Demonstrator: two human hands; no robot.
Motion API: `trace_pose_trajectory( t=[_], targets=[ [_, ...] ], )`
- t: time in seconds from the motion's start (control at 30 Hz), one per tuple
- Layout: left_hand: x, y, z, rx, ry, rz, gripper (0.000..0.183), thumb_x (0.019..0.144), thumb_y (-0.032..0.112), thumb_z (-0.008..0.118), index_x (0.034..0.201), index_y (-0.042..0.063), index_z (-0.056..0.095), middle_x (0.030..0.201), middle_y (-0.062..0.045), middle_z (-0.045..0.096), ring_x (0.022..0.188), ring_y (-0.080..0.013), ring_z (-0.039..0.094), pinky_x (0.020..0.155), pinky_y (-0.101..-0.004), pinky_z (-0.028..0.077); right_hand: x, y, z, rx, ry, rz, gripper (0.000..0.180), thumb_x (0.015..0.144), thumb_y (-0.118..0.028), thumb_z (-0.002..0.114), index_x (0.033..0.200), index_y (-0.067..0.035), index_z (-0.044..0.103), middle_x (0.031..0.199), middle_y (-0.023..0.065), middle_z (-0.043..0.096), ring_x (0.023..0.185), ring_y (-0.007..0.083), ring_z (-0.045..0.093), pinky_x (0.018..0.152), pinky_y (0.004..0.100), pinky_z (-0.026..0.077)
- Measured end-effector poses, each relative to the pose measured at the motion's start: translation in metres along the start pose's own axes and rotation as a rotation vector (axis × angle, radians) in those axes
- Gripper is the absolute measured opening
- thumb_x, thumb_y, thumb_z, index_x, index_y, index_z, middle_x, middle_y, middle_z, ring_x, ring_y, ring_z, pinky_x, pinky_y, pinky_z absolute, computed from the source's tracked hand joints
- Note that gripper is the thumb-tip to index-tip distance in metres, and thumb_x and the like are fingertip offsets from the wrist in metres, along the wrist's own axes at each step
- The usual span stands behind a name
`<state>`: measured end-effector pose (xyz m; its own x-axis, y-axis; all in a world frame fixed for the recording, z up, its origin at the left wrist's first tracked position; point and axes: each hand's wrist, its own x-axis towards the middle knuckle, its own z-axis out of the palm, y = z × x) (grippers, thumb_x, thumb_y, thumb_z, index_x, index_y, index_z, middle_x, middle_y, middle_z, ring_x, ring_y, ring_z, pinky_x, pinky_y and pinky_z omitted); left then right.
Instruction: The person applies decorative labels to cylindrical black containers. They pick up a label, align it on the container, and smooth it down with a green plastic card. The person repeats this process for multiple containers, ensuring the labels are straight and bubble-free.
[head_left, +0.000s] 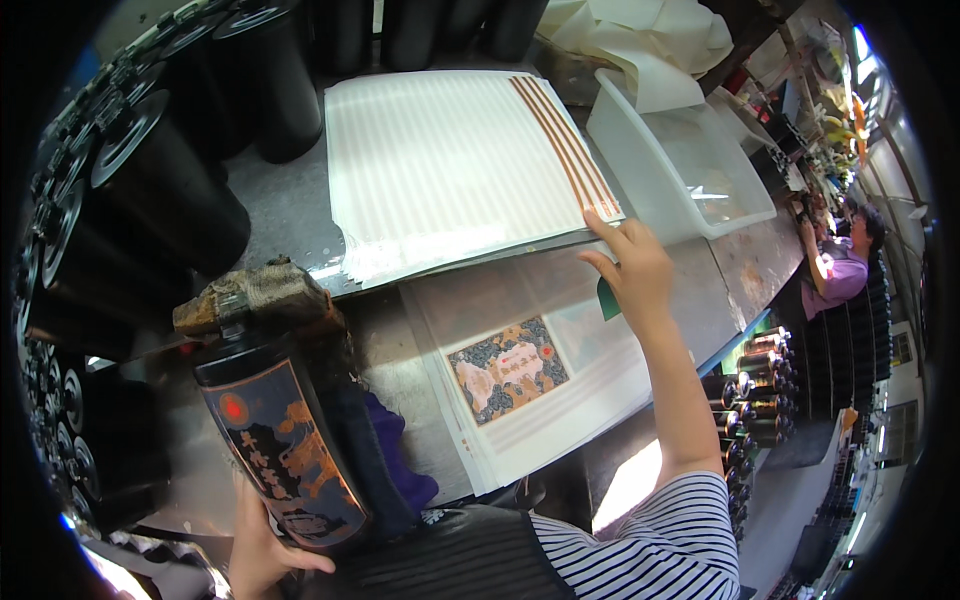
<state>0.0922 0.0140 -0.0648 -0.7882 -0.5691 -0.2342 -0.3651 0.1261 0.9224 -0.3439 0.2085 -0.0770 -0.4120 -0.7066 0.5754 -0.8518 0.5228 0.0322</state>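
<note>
At the lower left, my left hand (259, 544) grips the base of a black bottle (289, 450) with a dark, copper and red printed design. The bottle lies tilted, its neck by a worn, padded block (259, 296). My right hand (637, 262) reaches forward, index fingertip on the near end of copper-brown strips (559, 142) and thumb apart from it. These strips run along the right side of a stack of white printed sheets (435, 165). Beneath that arm lie translucent sheets (525, 442) bearing a patterned rectangular print (510, 367). A green flat piece (609, 300) shows beside my right hand.
Black bottles (172, 180) crowd the left and back. A translucent plastic tub (682, 165) stands right of the stack, with cream sheeting (637, 45) behind. Purple cloth (397, 454) lies beside the bottle. Another person (840, 262) works at the far right, near decorated bottles (757, 382).
</note>
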Motion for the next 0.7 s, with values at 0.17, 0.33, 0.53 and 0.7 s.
trace_pose_trajectory(
  t=[0.17,0.33,0.53,0.7],
  targets=[
    [-0.017,0.026,0.014,0.259,0.090,-0.037,0.112,0.046,0.040,0.088,0.135,-0.002,0.035,0.133,-0.019,0.044,0.119,-0.0321,0.045,0.106,-0.0387,0.029,0.003,-0.005,0.011,0.089,0.193,-0.214,0.021,0.068,-0.014,0.075,0.088,-0.013,0.068,0.066,0.0000,0.055,0.061,0.0162,0.053,0.050,0.0301,0.042],
    [-0.011,0.049,0.027,0.152,0.280,0.157,0.106,0.066,0.053,0.075,0.139,-0.006,0.026,0.139,-0.019,0.036,0.118,-0.0244,0.046,0.098,-0.0348,0.039,0.002,-0.047,-0.028,0.258,0.228,-0.234,0.017,0.067,-0.005,0.073,0.083,-0.008,0.067,0.064,0.0016,0.056,0.059,0.0185,0.054,0.049,0.0297,0.042],
    [0.041,0.131,0.050,0.053,-0.294,0.187,0.029,0.093,0.015,0.052,0.115,-0.004,0.057,0.090,-0.008,0.063,0.082,-0.0184,0.058,0.074,-0.0284,0.047,-0.018,-0.131,-0.096,0.509,0.200,-0.473,0.020,0.068,-0.007,0.072,0.086,-0.001,0.067,0.065,-0.0005,0.056,0.057,0.0105,0.052,0.050,0.0210,0.042],
    [0.049,0.120,0.056,-0.320,-0.403,-0.080,0.016,0.087,0.009,0.060,0.098,-0.002,0.059,0.088,-0.010,0.061,0.078,-0.0184,0.060,0.069,-0.0288,0.048,-0.013,-0.158,-0.107,0.670,0.116,-0.635,0.022,0.072,-0.020,0.073,0.089,-0.007,0.068,0.074,-0.0002,0.059,0.061,0.0101,0.054,0.054,0.0202,0.043]
  ],
)
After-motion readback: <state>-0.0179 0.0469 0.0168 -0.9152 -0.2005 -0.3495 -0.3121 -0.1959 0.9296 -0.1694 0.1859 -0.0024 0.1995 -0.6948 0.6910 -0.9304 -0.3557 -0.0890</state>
